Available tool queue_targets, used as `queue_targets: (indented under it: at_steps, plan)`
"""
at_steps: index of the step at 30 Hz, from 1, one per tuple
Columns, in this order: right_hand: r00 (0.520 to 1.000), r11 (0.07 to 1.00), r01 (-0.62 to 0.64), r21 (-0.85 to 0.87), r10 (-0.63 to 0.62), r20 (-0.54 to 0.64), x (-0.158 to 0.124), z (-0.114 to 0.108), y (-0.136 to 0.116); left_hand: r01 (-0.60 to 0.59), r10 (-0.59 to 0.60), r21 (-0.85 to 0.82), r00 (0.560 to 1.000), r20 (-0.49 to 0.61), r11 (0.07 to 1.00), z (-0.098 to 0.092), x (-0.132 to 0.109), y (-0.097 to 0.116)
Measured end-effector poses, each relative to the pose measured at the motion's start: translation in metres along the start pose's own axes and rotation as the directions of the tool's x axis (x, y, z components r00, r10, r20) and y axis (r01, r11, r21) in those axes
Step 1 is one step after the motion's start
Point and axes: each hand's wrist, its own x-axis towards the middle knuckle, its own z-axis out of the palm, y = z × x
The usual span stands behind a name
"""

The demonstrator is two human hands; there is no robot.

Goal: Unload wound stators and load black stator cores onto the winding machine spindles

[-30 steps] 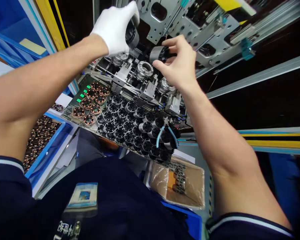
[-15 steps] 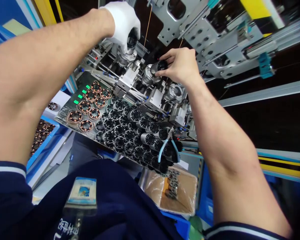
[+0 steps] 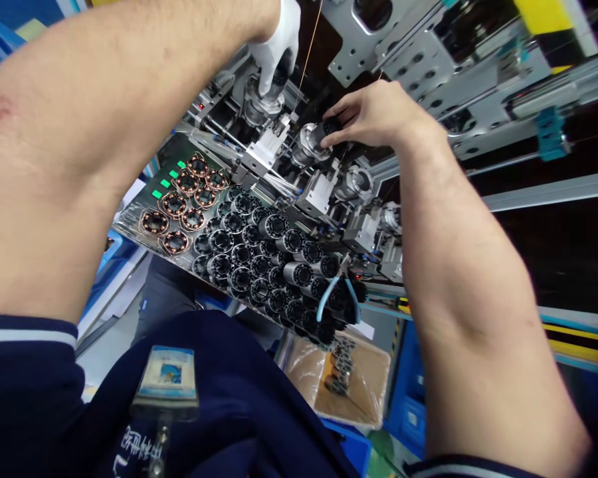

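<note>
My left hand [image 3: 278, 41], in a white glove, grips a black stator core [image 3: 278, 74] and presses it down on the far metal holder [image 3: 260, 106] of the winding machine. My bare right hand [image 3: 373, 113] holds a second black stator core [image 3: 327, 129] against the neighbouring round holder [image 3: 305, 143]. Below the holders, a metal shelf [image 3: 138, 234] carries many black unwound cores [image 3: 259, 262] and, at its left end, several cores wound with copper wire [image 3: 187, 192].
Blue-handled cutters [image 3: 336, 295] lie on the black cores near the shelf's right end. Two more empty holders [image 3: 359, 180] stand to the right. A cardboard box [image 3: 346, 378] with a plastic bag sits below the shelf. Perforated metal machine plates [image 3: 408, 53] hang above.
Both hands have moved down and forward from mid-air onto the machine's holders, each with its core. The view has shifted closer and to the right.
</note>
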Motion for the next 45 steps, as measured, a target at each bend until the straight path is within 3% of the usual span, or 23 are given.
queue_targets:
  at_steps: [3, 5, 8, 12, 15, 17, 20, 23, 26, 28, 30, 32, 33, 34, 36, 38, 41, 43, 45]
  plan:
    - [0.997, 1.0, -0.006, -0.028, 0.008, 0.075, 0.003, -0.01, 0.0, -0.007, -0.014, 0.087, 0.971, 0.24, 0.996, -0.005, -0.007, 0.012]
    - [0.997, 0.999, -0.014, -0.036, 0.017, 0.08, 0.002, -0.014, -0.004, -0.017, -0.012, 0.103, 0.961, 0.278, 0.995, -0.006, -0.015, 0.016]
    - [0.999, 0.999, -0.019, -0.04, 0.021, 0.037, -0.009, -0.001, -0.013, 0.007, -0.008, 0.008, 0.978, 0.209, 1.0, 0.002, -0.035, 0.01]
    - [0.999, 0.999, -0.021, -0.049, 0.019, -0.041, -0.033, 0.058, -0.019, -0.073, 0.084, -0.195, 0.995, 0.045, 0.978, 0.032, -0.065, -0.019]
    - [0.992, 0.998, -0.042, 0.041, 0.046, -0.114, -0.042, 0.109, -0.014, -0.127, 0.13, -0.183, 0.991, 0.007, 0.975, 0.059, -0.08, -0.036]
    - [0.986, 0.995, -0.03, 0.091, 0.045, -0.162, -0.04, 0.13, -0.01, -0.097, 0.098, -0.073, 0.995, 0.018, 0.993, 0.07, -0.086, -0.037]
    - [0.981, 0.993, -0.026, 0.117, 0.048, -0.19, -0.034, 0.133, -0.014, -0.067, 0.064, 0.095, 0.997, 0.034, 0.993, 0.067, -0.093, -0.025]
    - [0.978, 0.988, -0.049, 0.143, 0.077, -0.193, -0.046, 0.114, -0.026, -0.035, 0.024, 0.139, 0.997, 0.08, 0.99, 0.043, -0.1, -0.003]
    - [0.959, 0.985, 0.062, 0.159, -0.014, -0.282, -0.098, 0.09, -0.033, -0.029, 0.032, 0.189, 0.999, -0.015, 0.981, 0.023, -0.129, 0.016]
    - [0.92, 0.969, 0.176, 0.176, -0.098, -0.38, -0.153, 0.082, -0.034, -0.091, 0.119, 0.215, 0.985, -0.122, 0.972, 0.026, -0.168, 0.02]
    - [0.899, 0.957, 0.208, 0.202, -0.105, -0.426, -0.21, 0.083, -0.032, -0.22, 0.261, 0.216, 0.948, -0.183, 0.951, 0.046, -0.221, 0.019]
    - [0.896, 0.95, 0.212, 0.23, -0.095, -0.435, -0.258, 0.093, -0.031, -0.47, 0.512, 0.203, 0.803, -0.307, 0.859, 0.077, -0.277, 0.019]
    - [0.899, 0.948, 0.207, 0.241, -0.087, -0.43, -0.277, 0.1, -0.032, -0.537, 0.568, 0.189, 0.755, -0.329, 0.822, 0.094, -0.303, 0.021]
    - [0.903, 0.947, 0.201, 0.25, -0.08, -0.421, -0.293, 0.108, -0.033, -0.558, 0.586, 0.18, 0.751, -0.304, 0.81, 0.111, -0.325, 0.025]
    - [0.911, 0.949, 0.183, 0.258, -0.065, -0.408, -0.314, 0.124, -0.037, -0.575, 0.599, 0.167, 0.77, -0.218, 0.801, 0.139, -0.356, 0.037]
    - [0.914, 0.951, 0.17, 0.259, -0.053, -0.403, -0.324, 0.136, -0.044, -0.569, 0.592, 0.164, 0.788, -0.17, 0.806, 0.154, -0.368, 0.049]
    - [0.918, 0.951, 0.16, 0.265, -0.045, -0.394, -0.319, 0.145, -0.058, -0.482, 0.515, 0.187, 0.825, -0.231, 0.856, 0.155, -0.357, 0.053]
    - [0.922, 0.953, 0.14, 0.27, -0.026, -0.387, -0.301, 0.146, -0.067, -0.372, 0.413, 0.19, 0.871, -0.268, 0.908, 0.151, -0.34, 0.048]
    - [0.928, 0.957, 0.106, 0.269, 0.002, -0.373, -0.277, 0.145, -0.075, -0.273, 0.307, 0.168, 0.922, -0.235, 0.947, 0.148, -0.323, 0.042]
